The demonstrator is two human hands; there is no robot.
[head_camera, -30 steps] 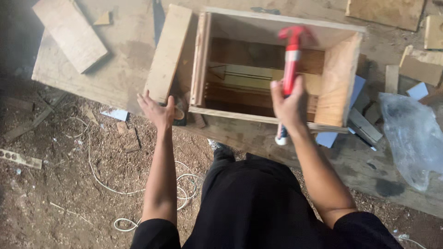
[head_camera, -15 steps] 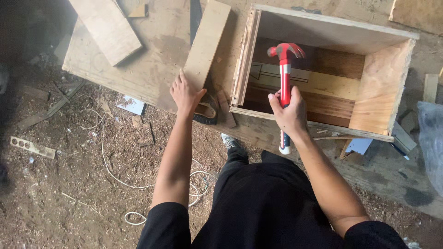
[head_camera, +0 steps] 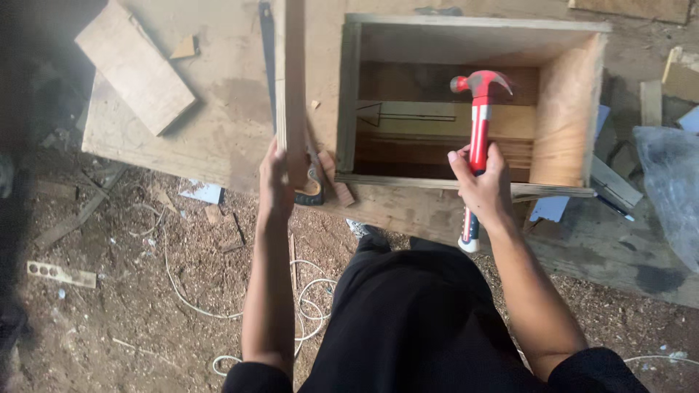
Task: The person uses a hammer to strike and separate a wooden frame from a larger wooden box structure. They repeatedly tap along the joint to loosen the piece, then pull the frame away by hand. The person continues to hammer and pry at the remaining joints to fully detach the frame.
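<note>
Fingers around upright hammer, head up, away from body.

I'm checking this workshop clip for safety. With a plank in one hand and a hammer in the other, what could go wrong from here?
1. The left hand grips the long plank only at its near end, tilted on edge; it could tip or slip.
2. The right hand holds the red hammer mid-handle over the open wooden box; a loose grip could drop it.
3. A white cord loops on the dirt near the feet, a possible trip hazard.
</note>
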